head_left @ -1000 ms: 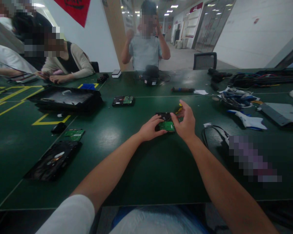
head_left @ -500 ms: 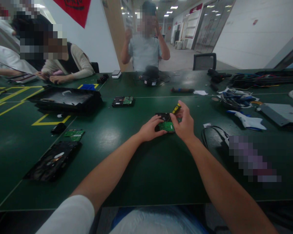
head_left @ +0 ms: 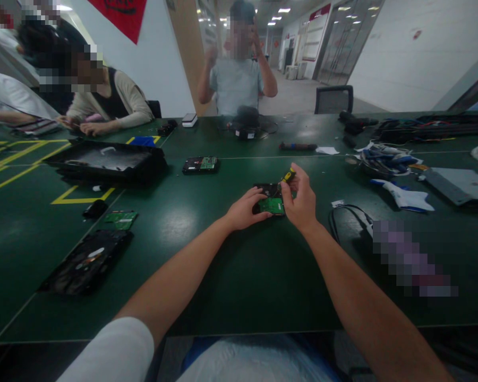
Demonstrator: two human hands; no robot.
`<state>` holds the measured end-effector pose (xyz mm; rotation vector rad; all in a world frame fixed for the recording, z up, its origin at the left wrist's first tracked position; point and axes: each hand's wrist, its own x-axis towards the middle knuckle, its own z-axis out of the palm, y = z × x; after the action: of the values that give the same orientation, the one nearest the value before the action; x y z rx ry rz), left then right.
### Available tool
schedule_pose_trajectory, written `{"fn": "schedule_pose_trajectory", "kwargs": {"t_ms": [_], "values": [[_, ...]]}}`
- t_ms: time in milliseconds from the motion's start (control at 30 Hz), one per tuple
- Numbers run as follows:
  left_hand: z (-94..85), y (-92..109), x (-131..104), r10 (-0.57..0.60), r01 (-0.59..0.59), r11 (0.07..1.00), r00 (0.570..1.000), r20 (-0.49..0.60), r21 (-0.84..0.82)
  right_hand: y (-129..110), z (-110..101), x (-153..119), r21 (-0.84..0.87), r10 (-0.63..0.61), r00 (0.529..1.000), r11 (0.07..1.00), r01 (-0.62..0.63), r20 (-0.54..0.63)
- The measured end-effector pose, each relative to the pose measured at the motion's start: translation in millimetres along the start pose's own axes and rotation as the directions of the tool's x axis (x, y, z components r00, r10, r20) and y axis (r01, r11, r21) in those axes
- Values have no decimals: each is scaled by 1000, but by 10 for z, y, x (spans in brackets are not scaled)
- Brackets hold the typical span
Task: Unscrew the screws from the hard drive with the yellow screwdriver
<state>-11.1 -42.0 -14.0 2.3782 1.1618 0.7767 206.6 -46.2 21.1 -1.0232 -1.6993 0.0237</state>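
Observation:
A hard drive point(head_left: 274, 205) with a green circuit board facing up lies on the dark green table in front of me. My left hand point(head_left: 245, 209) grips its left side, thumb along the near edge and fingers over the far part. In my right hand point(head_left: 300, 199) is a yellow and black screwdriver point(head_left: 288, 176), held tilted between thumb and fingers. Its thin shaft slants down to the left toward the drive; I cannot tell whether the tip touches a screw. A second hard drive point(head_left: 200, 164) lies farther off to the left.
At left lie a black casing part point(head_left: 86, 262), a green circuit board point(head_left: 121, 218) and a large black tray point(head_left: 107, 162). To the right are a cable point(head_left: 350, 208), a glove point(head_left: 402, 196), bundled wires point(head_left: 386, 160) and a grey metal box point(head_left: 460, 185). Other people sit across the table.
My right thumb has shifted slightly to the right on the screwdriver, showing more of its shaft. The left hand and the hard drive stay in place.

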Motion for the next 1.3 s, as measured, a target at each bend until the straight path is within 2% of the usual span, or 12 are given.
{"fn": "schedule_pose_trajectory", "kwargs": {"t_ms": [600,900,1300], "values": [[2,-16,5,0,0,1000,1000,10,-2,45,4,-5,-13,-46,999,999,46,27],[8,-22,4,5,-5,1000,1000,7,-9,65,7,-8,-30,-64,998,997,64,3],[7,-25,4,4,-4,1000,1000,8,-21,53,0,-8,25,-48,998,999,47,28]]}}
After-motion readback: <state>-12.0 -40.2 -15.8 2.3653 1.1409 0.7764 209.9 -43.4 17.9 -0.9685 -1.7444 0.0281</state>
